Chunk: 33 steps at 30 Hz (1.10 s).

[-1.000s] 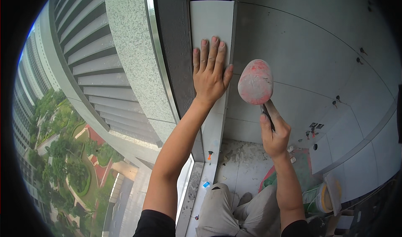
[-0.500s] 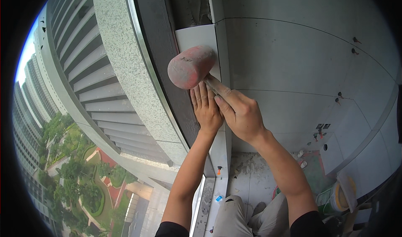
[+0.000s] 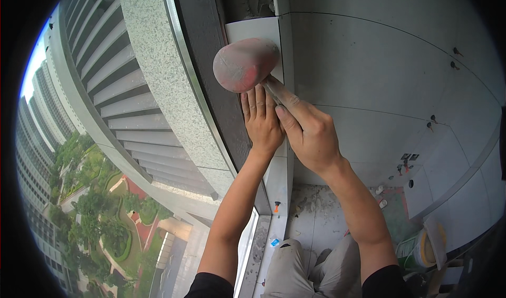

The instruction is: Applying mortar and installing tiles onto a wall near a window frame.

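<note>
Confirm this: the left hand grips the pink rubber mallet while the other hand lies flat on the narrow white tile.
Wrong hand. In the head view the right hand grips the pink rubber mallet; the left hand lies flat on the narrow white tile.

No labels, signs or screens in view. Only package-type item: a round bucket, pale yellow with a white rim, on the floor at lower right, just right of the person's right forearm and below the grey tiled wall; partly cut off by the dark rim of the view. A small blue scrap lies on the sill strip near the knees; too small to tell if it's packaging.
</note>
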### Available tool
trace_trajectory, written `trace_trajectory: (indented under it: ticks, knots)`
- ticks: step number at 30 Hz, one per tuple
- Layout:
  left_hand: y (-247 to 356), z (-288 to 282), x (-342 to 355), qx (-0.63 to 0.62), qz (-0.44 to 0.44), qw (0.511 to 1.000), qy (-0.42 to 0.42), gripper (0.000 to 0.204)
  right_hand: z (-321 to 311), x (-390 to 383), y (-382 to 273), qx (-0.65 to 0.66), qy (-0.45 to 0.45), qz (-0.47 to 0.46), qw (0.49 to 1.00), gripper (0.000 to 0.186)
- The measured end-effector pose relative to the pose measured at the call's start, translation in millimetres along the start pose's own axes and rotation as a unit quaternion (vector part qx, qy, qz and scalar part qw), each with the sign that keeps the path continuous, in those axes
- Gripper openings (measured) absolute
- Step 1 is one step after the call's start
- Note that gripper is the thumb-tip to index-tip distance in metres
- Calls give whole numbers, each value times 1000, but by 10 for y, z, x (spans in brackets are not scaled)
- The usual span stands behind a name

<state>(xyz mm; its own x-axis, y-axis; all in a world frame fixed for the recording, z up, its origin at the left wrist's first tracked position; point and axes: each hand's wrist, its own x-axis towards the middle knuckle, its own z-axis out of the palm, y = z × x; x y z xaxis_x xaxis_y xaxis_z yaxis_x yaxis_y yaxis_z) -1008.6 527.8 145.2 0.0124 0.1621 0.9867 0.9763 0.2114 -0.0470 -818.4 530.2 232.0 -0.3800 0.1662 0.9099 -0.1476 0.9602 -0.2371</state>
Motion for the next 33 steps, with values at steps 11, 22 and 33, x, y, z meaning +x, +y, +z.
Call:
trace_trajectory:
  ticks: [11, 22, 33]
  knots:
    - [-12, -35, 73, -13, 14, 1000, -1, 68, -8, 41, -42, 20, 16, -4, 1000, 43]
    - [-10, -40, 102, -7, 7, 1000, 11, 73, -66, 78, -52, 8, 13, 6, 1000, 43]
    - [-8, -82, 112, -46, -6, 998, -46, 76, -360, -344, -17, -17, 57, -20, 998, 44]
